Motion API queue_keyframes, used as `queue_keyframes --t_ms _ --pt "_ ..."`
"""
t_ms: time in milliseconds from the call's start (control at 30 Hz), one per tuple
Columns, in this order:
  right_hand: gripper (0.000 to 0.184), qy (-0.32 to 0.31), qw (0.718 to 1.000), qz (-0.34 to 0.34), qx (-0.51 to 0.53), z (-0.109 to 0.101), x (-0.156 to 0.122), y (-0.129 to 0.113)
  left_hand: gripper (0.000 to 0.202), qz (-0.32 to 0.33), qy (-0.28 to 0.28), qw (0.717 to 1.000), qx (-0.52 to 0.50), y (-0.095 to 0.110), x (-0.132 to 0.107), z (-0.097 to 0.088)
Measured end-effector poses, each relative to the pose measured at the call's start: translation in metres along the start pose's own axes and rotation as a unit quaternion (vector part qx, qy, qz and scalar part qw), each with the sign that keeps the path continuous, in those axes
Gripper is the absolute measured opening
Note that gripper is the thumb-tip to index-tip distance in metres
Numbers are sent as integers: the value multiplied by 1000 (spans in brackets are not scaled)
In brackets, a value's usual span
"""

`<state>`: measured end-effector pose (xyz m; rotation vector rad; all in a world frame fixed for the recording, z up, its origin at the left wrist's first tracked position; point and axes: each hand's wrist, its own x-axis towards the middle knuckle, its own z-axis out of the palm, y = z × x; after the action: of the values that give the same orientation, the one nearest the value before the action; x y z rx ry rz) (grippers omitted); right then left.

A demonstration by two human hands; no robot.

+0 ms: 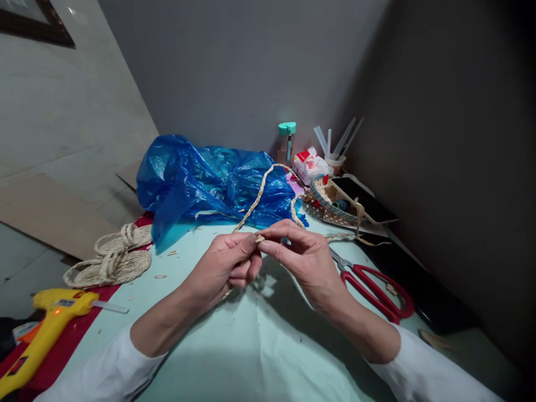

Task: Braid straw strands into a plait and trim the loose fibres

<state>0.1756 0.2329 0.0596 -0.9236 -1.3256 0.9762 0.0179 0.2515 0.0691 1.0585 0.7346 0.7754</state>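
Both hands meet over the pale green table cover [234,352], fingertips nearly touching. My left hand [228,262] is closed, its thumb and fingers pinching a braided straw cord [260,195]. My right hand [299,254] pinches the cord's frayed end at the same spot, thumb against fingertips. From the hands the cord loops up over a blue plastic bag [218,178] and comes back down behind my right hand. Part of it also shows below my left hand. Red-handled scissors [377,290] lie beside my right wrist.
At left lie a pair of woven straw slippers [119,267] and a yellow glue gun [62,310] with its light on. Further back on the right are a woven basket [324,198], a phone [364,198], a cup of glue sticks [336,162] and a green-lidded bottle [287,139]. Walls rise behind.
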Motion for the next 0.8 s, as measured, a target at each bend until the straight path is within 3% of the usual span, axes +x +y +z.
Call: queue_keyframes --t_ms 267,400,700,800 --pt "16 -26 975 136 173 -7 3 3 32 13 -3 999 30 -6 -10 4" --pt "18 -4 974 141 177 -8 4 1 27 41 16 993 114 -6 -13 5" --pt "16 -57 980 114 150 -9 4 -2 30 12 19 988 151 3 -22 8" --pt "14 -44 985 105 132 -14 7 0 30 17 29 987 155 1 -21 8"
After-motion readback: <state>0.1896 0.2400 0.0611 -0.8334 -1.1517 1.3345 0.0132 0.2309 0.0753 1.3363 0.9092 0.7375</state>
